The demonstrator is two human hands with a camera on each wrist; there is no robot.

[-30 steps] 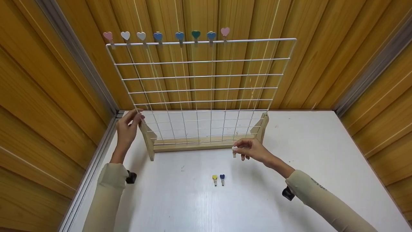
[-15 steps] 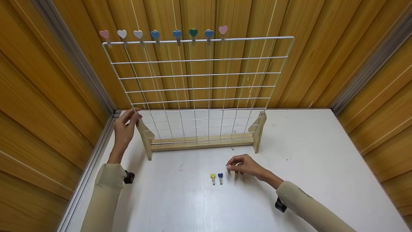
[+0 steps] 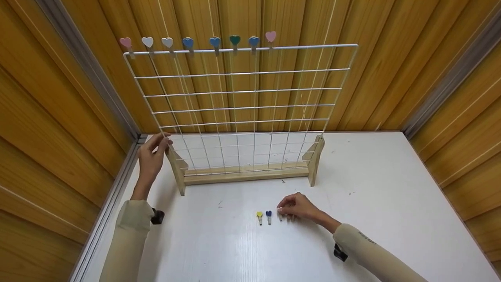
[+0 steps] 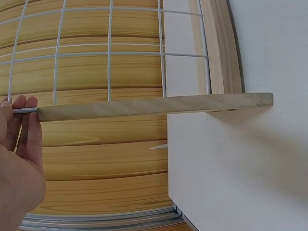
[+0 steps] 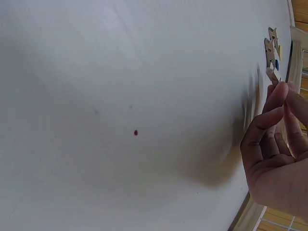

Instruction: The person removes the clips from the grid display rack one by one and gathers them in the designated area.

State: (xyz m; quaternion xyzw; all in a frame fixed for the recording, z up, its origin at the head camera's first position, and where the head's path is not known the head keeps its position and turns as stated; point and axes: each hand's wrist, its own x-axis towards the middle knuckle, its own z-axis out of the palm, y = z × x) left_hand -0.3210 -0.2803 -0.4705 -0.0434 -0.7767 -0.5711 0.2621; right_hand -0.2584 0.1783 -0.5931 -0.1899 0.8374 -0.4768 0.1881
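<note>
My left hand (image 3: 151, 158) grips the left edge of a white wire grid (image 3: 254, 91), just above the wooden side post (image 3: 177, 172) of its stand. In the left wrist view, fingers (image 4: 32, 130) curl round the edge wire at the post's end. Low over the table, my right hand (image 3: 300, 207) pinches a small clothespin (image 5: 273, 74) with a white heart (image 3: 279, 210) between thumb and fingertips. Beside it, to the left, lie a clothespin with a dark blue heart (image 3: 269, 217) and one with a yellow heart (image 3: 260, 217).
Several heart clothespins stand along the grid's top wire, among them a green one (image 3: 235, 40) and a pink one (image 3: 271, 37) furthest right. The stand's wooden crossbar (image 3: 246, 177) rests on the white table (image 3: 219, 246). Wood-patterned walls (image 3: 450, 78) enclose three sides.
My right hand has come down and toward me with the white heart clothespin, from before the grid's right post to beside the dark blue one. My left hand keeps its grip.
</note>
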